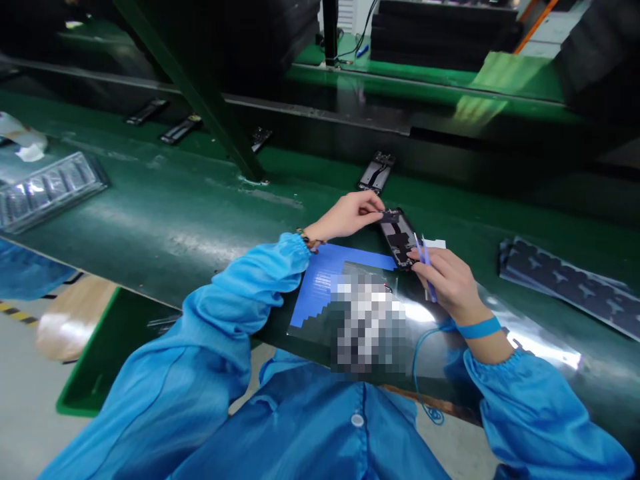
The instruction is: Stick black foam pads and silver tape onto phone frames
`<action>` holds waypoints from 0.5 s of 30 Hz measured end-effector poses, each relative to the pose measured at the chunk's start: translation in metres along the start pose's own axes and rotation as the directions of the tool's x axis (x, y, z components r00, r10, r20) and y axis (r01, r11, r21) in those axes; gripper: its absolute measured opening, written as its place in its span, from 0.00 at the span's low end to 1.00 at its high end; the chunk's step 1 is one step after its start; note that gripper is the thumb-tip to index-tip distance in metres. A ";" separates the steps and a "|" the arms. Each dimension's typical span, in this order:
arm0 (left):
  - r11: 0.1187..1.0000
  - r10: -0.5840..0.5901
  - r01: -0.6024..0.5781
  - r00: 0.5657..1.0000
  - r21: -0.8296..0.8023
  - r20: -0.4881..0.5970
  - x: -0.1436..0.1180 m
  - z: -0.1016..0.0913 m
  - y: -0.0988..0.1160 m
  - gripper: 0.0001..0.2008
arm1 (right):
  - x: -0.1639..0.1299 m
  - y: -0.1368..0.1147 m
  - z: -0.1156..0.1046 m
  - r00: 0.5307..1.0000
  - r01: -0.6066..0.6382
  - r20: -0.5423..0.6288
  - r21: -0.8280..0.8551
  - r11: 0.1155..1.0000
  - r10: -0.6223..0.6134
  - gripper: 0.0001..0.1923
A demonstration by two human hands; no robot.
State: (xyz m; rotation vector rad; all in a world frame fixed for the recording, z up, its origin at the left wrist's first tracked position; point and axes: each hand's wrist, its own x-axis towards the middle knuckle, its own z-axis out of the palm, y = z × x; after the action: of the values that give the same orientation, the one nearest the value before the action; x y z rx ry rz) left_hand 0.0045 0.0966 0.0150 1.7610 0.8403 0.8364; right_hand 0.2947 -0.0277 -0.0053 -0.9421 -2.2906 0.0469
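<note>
A dark phone frame (399, 238) lies on the green bench in front of me. My left hand (350, 215) pinches its far top end with thumb and fingers. My right hand (449, 279) rests at the frame's near right corner and grips thin purple tweezers (425, 261), their tips pointing toward the frame. A blue wrist strap (479, 328) with a coiled cord circles my right wrist. Under my forearms lies a blue mat (325, 273).
Another phone frame (376, 172) sits just beyond on the dark conveyor, with more (181, 129) farther left. A clear plastic tray (47, 188) lies at far left. A sheet of dark stickers (575, 283) lies at right. A green slanted post (210, 107) rises ahead.
</note>
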 end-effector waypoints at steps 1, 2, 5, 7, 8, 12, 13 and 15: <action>0.999 0.025 -0.027 0.998 0.026 0.065 0.012 0.011 0.001 0.07 | 0.000 -0.001 0.001 1.000 -0.011 -0.003 0.005 1.000 0.011 0.10; 0.996 0.051 -0.060 0.991 0.072 0.120 0.022 0.020 0.002 0.07 | 0.001 -0.001 0.001 1.000 -0.025 -0.008 0.015 1.000 0.025 0.10; 0.945 0.132 -0.185 0.970 0.269 0.203 0.039 0.033 0.005 0.08 | 0.001 -0.002 0.002 0.996 -0.080 -0.019 0.065 0.995 0.081 0.09; 0.910 0.179 -0.257 0.951 0.324 0.254 0.038 0.030 0.007 0.11 | 0.001 0.000 0.002 0.994 -0.104 -0.031 0.088 0.991 0.108 0.09; 0.906 0.189 -0.283 0.936 0.314 0.298 0.035 0.026 0.008 0.13 | 0.000 0.001 0.003 0.993 -0.105 -0.042 0.089 0.990 0.109 0.10; 0.891 0.205 -0.352 0.875 0.287 0.438 0.021 0.009 0.012 0.29 | -0.002 0.005 0.005 0.992 -0.098 -0.075 0.078 0.992 0.103 0.10; 0.868 0.221 -0.385 0.865 0.314 0.452 0.019 0.008 0.011 0.30 | -0.002 0.005 0.005 0.991 -0.101 -0.084 0.085 0.991 0.108 0.10; 0.792 0.263 -0.467 0.843 0.394 0.470 0.018 0.009 0.006 0.27 | -0.003 0.006 0.005 0.987 -0.103 -0.113 0.105 0.989 0.115 0.10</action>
State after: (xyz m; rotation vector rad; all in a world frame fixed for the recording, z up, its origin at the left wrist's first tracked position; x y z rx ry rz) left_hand 0.0227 0.1059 0.0206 2.5133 0.4523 0.4897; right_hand 0.2971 -0.0237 -0.0124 -0.9910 -2.1070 0.1465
